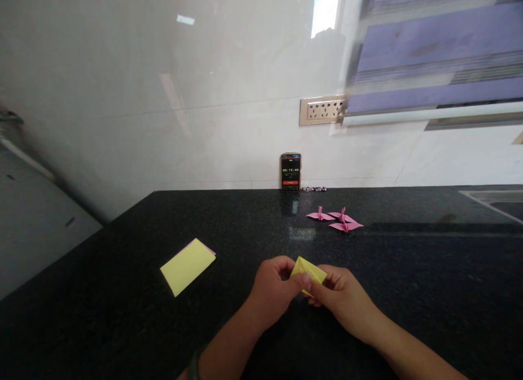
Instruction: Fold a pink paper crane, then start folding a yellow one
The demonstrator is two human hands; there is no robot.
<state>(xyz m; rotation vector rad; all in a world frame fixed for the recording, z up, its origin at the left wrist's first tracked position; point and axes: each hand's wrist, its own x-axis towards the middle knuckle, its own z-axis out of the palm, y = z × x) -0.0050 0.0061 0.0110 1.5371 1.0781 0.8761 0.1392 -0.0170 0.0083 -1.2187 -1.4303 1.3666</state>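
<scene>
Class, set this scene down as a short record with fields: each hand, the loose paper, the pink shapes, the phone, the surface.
Left hand: pinching folded yellow paper
Right hand: holding the same piece
Loose paper: yellow on top, pink edge beneath; left of the hands
Pink shapes: three, folded, beyond the hands
Phone: upright by the wall, screen lit
Surface: dark countertop

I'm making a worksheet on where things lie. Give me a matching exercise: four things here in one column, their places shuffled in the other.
Things:
1. phone
2. folded yellow paper
3. pink paper figures
4. flat yellow sheet

Places:
A. on the counter, left of both hands
B. held by the left hand and right hand
C. upright at the foot of the wall
D. on the counter, right of the phone

Pairs: 1-C, 2-B, 3-D, 4-A
</scene>
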